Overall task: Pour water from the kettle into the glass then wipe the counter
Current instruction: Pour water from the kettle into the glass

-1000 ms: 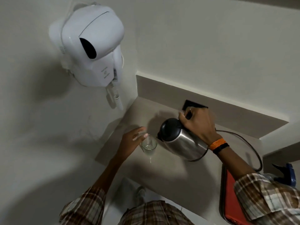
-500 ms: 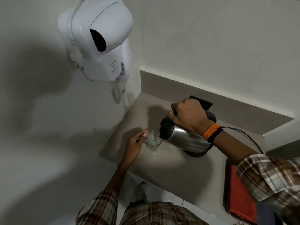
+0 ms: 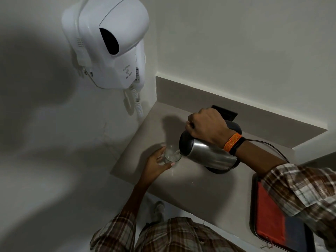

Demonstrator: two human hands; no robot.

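Note:
A steel kettle (image 3: pixel 209 155) with a black lid is tipped steeply to the left above its black base (image 3: pixel 218 170). My right hand (image 3: pixel 207 127) grips its handle from above. The spout sits over the rim of a clear glass (image 3: pixel 171 154), and water runs into it. My left hand (image 3: pixel 157 164) wraps around the glass from the left and holds it on the beige counter (image 3: pixel 190 190).
A white wall-mounted hair dryer (image 3: pixel 109 42) with a coiled cord hangs above the counter's left corner. A dark tray (image 3: pixel 253 215) with a red cloth (image 3: pixel 269 215) lies at the right front. A black cable (image 3: pixel 269 144) runs from the kettle base. A black wall socket (image 3: pixel 227 111) sits behind the kettle.
The kettle has tipped further over the glass and water now flows. My left hand has closed around the glass.

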